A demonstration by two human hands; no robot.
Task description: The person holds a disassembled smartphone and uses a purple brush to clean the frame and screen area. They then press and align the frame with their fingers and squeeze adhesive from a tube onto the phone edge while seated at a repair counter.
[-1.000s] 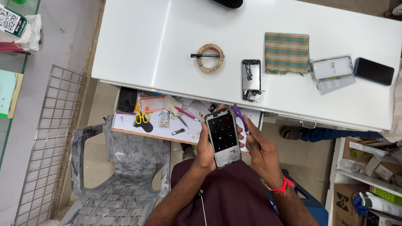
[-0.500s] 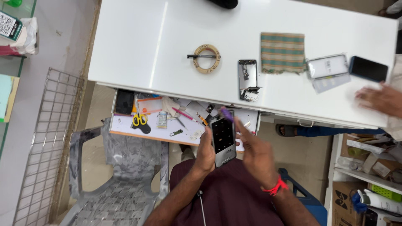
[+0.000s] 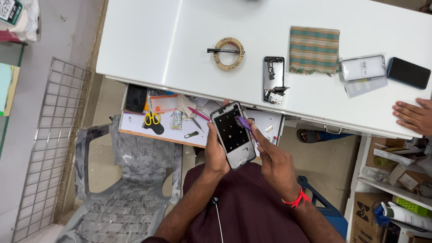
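My left hand point(image 3: 216, 155) is wrapped around one opened phone point(image 3: 233, 135), its dark inside facing up, held over my lap just below the open drawer point(image 3: 198, 119). My right hand point(image 3: 274, 159) is closed on one purple tool point(image 3: 245, 125), whose tip rests on the phone's upper right edge.

On the white counter point(image 3: 180, 40) I count one roll of tape point(image 3: 229, 53) with a dark tool lying across it, one phone frame point(image 3: 273, 78) with loose parts at its lower end, one folded checked cloth point(image 3: 314, 49), one clear packet point(image 3: 363, 72) and one dark phone point(image 3: 408, 72) lying flat near the right edge. One other person's hand point(image 3: 414, 116) rests on the counter's right edge, fingers spread.

The drawer holds one pair of yellow-handled scissors point(image 3: 152, 119), one black phone point(image 3: 135, 98), one orange card and a scatter of small tools and parts I cannot count.

The counter is smooth and white. Left of me stands one grey plastic chair point(image 3: 121, 189), and one wire grid panel point(image 3: 49, 144) leans beside it on the pale floor. Shelves point(image 3: 396, 180) with boxes and packets fill the lower right.
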